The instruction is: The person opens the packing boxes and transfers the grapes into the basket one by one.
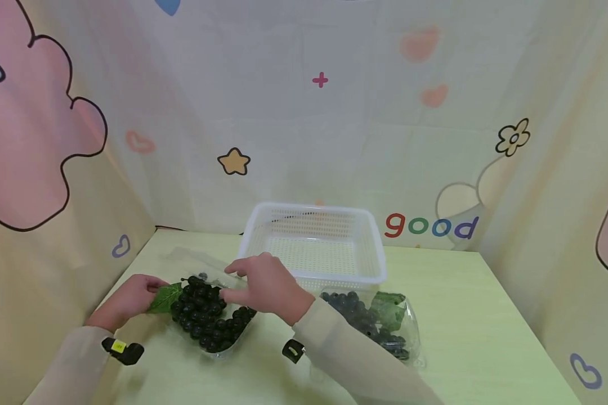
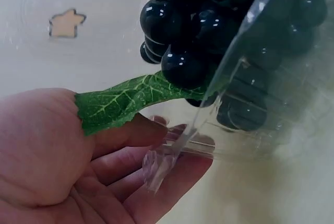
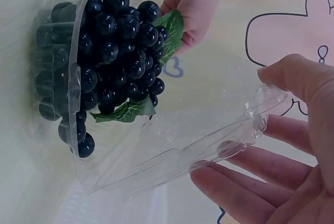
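Note:
A bunch of glossy dark grapes (image 1: 197,309) with green leaves (image 3: 125,110) sits in a clear plastic box (image 3: 57,62), its lid (image 3: 172,156) raised. At the left side of this box, my left hand (image 1: 134,298) pinches the rim tab (image 2: 156,169) between thumb and fingers. A leaf (image 2: 120,101) lies across that thumb. My right hand (image 1: 268,284) reaches over the box from the right. In the right wrist view, its thumb and fingers hold the edge of the transparent lid from both sides.
Behind the boxes stands a white perforated basket (image 1: 380,270) near the patterned curtain (image 1: 304,124). To the right of my right forearm lies a second clear box (image 1: 412,332) with dark grapes and a leaf in it. The pale table (image 1: 466,326) extends rightward.

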{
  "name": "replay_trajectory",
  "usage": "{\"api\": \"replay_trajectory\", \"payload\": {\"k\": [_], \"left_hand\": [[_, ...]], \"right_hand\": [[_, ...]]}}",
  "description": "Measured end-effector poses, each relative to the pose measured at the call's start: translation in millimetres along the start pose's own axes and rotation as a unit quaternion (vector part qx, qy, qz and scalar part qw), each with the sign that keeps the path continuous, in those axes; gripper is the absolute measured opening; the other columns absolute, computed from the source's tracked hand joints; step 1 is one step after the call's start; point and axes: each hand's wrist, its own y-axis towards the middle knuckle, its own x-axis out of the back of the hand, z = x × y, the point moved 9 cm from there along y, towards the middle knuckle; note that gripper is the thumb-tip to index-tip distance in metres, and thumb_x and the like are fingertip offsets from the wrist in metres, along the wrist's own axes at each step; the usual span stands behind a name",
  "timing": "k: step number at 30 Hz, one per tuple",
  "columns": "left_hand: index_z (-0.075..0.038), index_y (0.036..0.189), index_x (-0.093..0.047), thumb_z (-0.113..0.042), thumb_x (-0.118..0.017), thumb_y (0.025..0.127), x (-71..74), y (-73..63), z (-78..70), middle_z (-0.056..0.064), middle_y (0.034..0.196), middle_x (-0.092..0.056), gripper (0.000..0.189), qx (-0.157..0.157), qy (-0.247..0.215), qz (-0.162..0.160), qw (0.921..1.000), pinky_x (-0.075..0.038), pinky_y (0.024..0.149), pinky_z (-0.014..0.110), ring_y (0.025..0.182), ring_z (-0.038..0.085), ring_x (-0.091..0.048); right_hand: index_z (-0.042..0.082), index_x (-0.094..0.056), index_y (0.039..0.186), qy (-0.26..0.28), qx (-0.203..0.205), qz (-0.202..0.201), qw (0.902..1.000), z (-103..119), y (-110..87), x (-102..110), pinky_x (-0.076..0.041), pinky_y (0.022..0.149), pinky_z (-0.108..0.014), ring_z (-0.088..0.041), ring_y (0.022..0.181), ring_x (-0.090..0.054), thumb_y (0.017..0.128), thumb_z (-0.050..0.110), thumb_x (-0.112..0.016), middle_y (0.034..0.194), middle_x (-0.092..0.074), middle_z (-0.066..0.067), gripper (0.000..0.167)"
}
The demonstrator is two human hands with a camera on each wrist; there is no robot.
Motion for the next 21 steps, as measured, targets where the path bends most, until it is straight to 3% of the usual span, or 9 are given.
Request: {"api": "replay_trajectory", "payload": {"k": [2,6,12,16,21], "left_hand": [[0.016,0.127,-0.061,0.0,-0.053,0.096,3.8,6.1,1.6,0.032,0.119,-0.069,0.036,-0.003,0.002,0.002,1.0,-0.055,0.07,0.03,0.101,0.029,-0.069],[0.015,0.123,-0.064,-0.004,-0.057,0.097,9.9,17.2,2.9,0.027,0.109,-0.073,0.033,-0.01,0.005,0.007,0.9999,-0.055,0.066,0.031,0.086,0.017,-0.068],[0.016,0.125,-0.062,0.004,-0.048,0.095,17.7,29.8,4.8,0.024,0.107,-0.073,0.035,-0.006,0.006,0.022,0.9997,-0.053,0.064,0.03,0.08,0.014,-0.062],[0.014,0.127,-0.062,0.005,-0.046,0.096,20.6,36.7,5.5,0.023,0.11,-0.072,0.036,-0.008,0.007,0.034,0.9994,-0.053,0.067,0.03,0.082,0.017,-0.061],[0.01,0.126,-0.066,0.005,-0.045,0.094,22.3,43.2,3.6,0.023,0.113,-0.072,0.038,-0.02,0.023,0.032,0.999,-0.051,0.069,0.032,0.084,0.019,-0.059]], "right_hand": [[0.017,-0.077,0.118,0.002,-0.017,-0.002,0.9998,-2,4.9,1,-0.046,0.06,-0.014,-0.004,0.077,-0.072,0.09,0.038,-0.074,0.095,-0.08,0.001,0.035],[0.019,-0.077,0.117,0.034,-0.067,0.003,0.9972,-10,12.3,1,-0.051,0.067,-0.015,-0.003,0.084,-0.072,0.089,0.041,-0.074,0.101,-0.08,0.0,0.036],[0.017,-0.077,0.115,0.123,-0.137,0.006,0.9828,-25,19.1,2,-0.053,0.066,-0.021,-0.003,0.079,-0.07,0.088,0.042,-0.077,0.099,-0.079,-0.002,0.037],[0.014,-0.076,0.114,0.183,-0.181,0.004,0.9663,-36,21.7,4,-0.054,0.063,-0.025,-0.007,0.068,-0.069,0.087,0.041,-0.078,0.096,-0.078,-0.002,0.039],[0.013,-0.073,0.114,0.244,-0.241,0.015,0.9391,-48,19.9,0,-0.055,0.061,-0.027,-0.018,0.056,-0.069,0.086,0.039,-0.079,0.078,-0.076,-0.001,0.039]]}}
